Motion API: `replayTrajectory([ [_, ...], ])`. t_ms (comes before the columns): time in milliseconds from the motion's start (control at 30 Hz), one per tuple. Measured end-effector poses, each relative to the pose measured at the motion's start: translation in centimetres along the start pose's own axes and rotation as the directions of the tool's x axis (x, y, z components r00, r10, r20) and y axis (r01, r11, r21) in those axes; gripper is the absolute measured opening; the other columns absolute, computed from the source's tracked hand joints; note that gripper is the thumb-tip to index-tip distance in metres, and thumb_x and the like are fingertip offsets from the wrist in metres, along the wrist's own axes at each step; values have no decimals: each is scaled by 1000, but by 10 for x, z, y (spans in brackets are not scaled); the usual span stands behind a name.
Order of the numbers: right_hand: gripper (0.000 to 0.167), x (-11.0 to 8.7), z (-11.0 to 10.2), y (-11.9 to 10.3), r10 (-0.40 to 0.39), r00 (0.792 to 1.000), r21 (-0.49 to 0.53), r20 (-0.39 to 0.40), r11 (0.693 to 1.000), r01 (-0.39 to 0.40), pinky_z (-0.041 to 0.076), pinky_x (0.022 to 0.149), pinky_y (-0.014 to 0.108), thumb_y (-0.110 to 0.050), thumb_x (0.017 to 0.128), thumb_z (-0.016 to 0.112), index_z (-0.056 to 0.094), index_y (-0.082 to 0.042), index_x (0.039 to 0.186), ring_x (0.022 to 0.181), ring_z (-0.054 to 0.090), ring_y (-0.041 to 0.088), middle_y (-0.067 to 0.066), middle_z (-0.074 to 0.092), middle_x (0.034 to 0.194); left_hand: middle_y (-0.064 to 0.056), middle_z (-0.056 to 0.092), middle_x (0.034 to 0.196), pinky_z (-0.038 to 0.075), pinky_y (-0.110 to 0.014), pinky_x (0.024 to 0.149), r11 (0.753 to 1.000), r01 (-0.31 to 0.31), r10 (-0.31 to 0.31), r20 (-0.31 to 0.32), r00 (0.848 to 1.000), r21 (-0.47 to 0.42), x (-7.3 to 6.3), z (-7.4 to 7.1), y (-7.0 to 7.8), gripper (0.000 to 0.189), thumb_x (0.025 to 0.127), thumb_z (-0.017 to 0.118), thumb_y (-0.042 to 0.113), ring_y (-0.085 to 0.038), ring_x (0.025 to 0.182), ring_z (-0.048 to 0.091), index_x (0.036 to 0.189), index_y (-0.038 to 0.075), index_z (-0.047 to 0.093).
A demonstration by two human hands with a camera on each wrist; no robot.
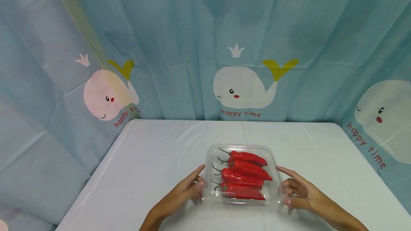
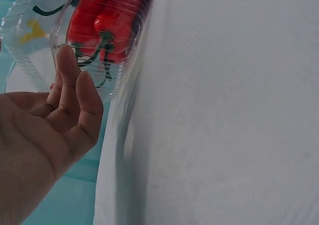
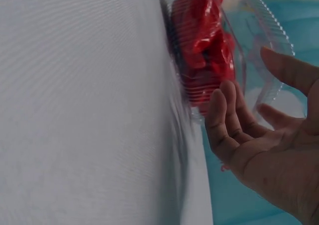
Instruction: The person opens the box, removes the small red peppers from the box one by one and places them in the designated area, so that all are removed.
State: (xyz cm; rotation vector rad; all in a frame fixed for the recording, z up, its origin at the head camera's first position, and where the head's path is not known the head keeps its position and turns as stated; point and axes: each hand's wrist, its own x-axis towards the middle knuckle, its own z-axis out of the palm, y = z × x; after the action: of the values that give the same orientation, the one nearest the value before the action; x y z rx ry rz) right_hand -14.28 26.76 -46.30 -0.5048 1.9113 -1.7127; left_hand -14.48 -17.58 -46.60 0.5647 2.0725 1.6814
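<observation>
A clear plastic clamshell box lies on the white table, with several red chili peppers inside. Their dark green stems point left in the head view. My left hand is at the box's left side, index finger extended along it and the other fingers loosely bent. At the right side is my right hand, its index finger also reaching along the edge. In the left wrist view the fingertips meet the box wall. The right wrist view shows relaxed fingers beside the box; firm contact is unclear.
A white cloth covers the table. Behind it and along both sides hangs a blue curtain printed with whales and the words "happy time". The table's back edge runs close to the curtain.
</observation>
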Motion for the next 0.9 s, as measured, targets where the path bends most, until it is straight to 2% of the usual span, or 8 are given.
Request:
replayTrajectory([
  [133, 79, 1, 2, -5, 32, 997, -82, -77, 996, -38, 62, 84, 43, -11, 103, 63, 20, -17, 169, 111, 62, 26, 27, 51, 134, -18, 52, 137, 56, -34, 89, 999, 30, -29, -22, 999, 35, 1, -1, 1, 60, 117, 38, 30, -23, 103, 62, 170, 9, 21],
  [367, 82, 3, 3, -8, 61, 983, -161, -171, 983, -89, 62, 84, 40, -18, 99, 70, 26, -17, 168, 115, 60, 24, 25, 47, 144, -13, 34, 158, 53, -36, 91, 989, 37, -23, -96, 995, 140, 2, 1, 4, 55, 116, 42, 30, -27, 116, 53, 169, 25, 30],
  [467, 84, 4, 3, -9, 62, 978, -188, -198, 977, -100, 62, 85, 39, -21, 97, 72, 26, -16, 168, 118, 58, 25, 24, 45, 148, -8, 26, 165, 52, -37, 92, 986, 42, -24, -111, 994, 160, 5, 1, 5, 54, 115, 43, 33, -31, 128, 48, 168, 29, 31],
  [600, 87, 5, 3, -12, 65, 971, -217, -231, 969, -116, 62, 87, 37, -23, 95, 75, 28, -19, 168, 127, 52, 34, 23, 41, 156, -5, 14, 173, 52, -34, 95, 976, 15, 7, -102, 995, 216, 8, -1, 6, 59, 113, 50, 28, -35, 140, 45, 169, 27, 31],
  [667, 89, 5, 3, -14, 60, 968, -228, -243, 967, -117, 62, 88, 36, -24, 93, 76, 28, -21, 168, 130, 51, 36, 23, 39, 159, -4, 11, 175, 53, -33, 97, 969, -11, 35, -90, 995, 247, 10, -2, 6, 62, 111, 54, 22, -36, 141, 46, 169, 23, 31],
  [767, 91, 6, 4, -16, 30, 966, -251, -257, 963, -97, 62, 88, 35, -26, 92, 78, 28, -21, 168, 132, 50, 36, 23, 37, 161, -1, 13, 176, 52, -31, 99, 959, -45, 68, -72, 995, 280, 14, -5, 6, 66, 108, 57, 15, -37, 141, 47, 169, 19, 32],
  [900, 84, 6, 4, -19, -36, 965, -258, -259, 966, -33, 62, 87, 35, -21, 94, 76, 32, -22, 166, 130, 53, 30, 22, 38, 162, -1, 15, 177, 54, -32, 98, 958, -69, 85, -49, 995, 277, 19, -7, 6, 67, 106, 59, 10, -41, 142, 46, 168, 19, 33],
])
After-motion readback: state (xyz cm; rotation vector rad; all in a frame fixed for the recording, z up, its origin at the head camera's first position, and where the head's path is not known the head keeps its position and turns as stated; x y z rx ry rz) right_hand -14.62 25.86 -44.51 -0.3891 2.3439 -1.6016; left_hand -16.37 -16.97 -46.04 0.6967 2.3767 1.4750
